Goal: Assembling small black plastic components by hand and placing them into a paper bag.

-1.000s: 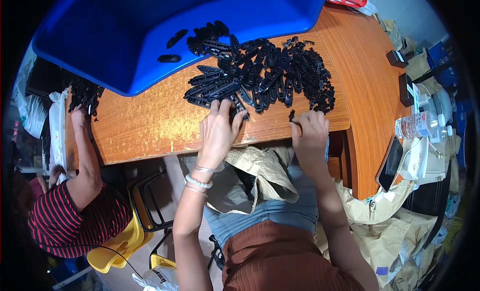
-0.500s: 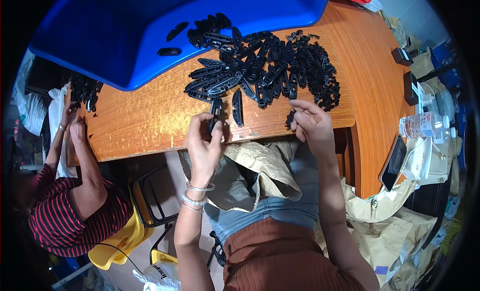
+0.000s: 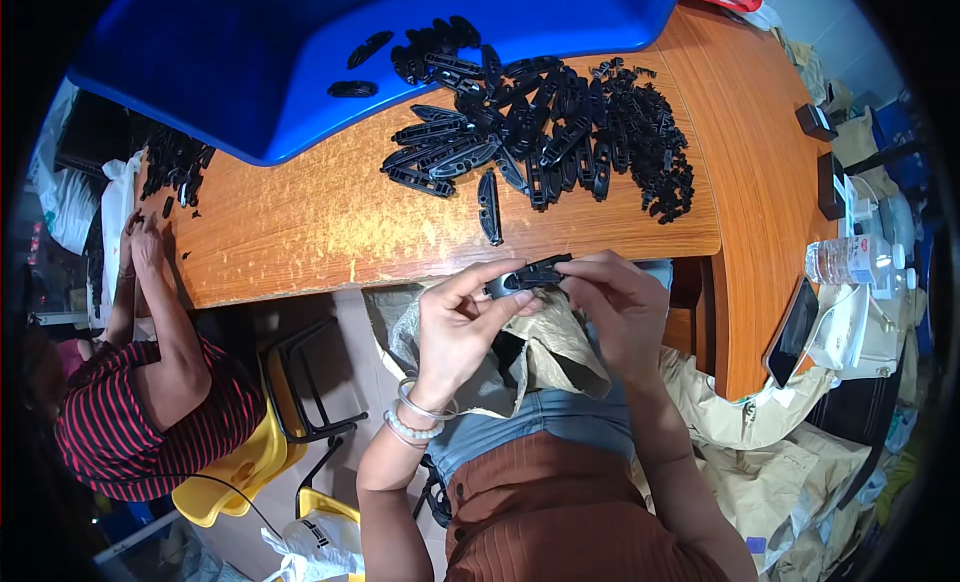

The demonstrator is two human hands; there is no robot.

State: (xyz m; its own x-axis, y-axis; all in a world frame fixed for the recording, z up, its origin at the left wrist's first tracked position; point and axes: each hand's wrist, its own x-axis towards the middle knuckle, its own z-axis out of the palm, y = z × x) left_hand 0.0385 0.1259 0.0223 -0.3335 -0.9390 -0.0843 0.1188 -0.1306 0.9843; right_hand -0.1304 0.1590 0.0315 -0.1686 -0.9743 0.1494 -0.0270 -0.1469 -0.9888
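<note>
My left hand [image 3: 462, 327] is closed on an elongated black plastic part [image 3: 535, 275], pinched between thumb and fingers just off the table's front edge. At the part's right end, my right hand [image 3: 622, 307] is closed, its thumb and fingertips pressed together there; the small black piece in them is mostly hidden. Beyond my hands, a single matching part [image 3: 489, 209] lies on the wooden table [image 3: 330, 222]. Behind it spreads a pile of such parts [image 3: 520, 132], with a heap of small black pieces [image 3: 655, 142] to its right.
A large blue bin [image 3: 300, 112] lies at the back, several black parts on its near wall. A paper sack [image 3: 545, 357] is at my lap. On the right are a phone [image 3: 793, 327] and plastic bottles [image 3: 850, 260]. A person in stripes [image 3: 150, 412] works at the left.
My left hand has brought the long part toward me and turned it sideways. My right hand has moved down to meet it at its right end.
</note>
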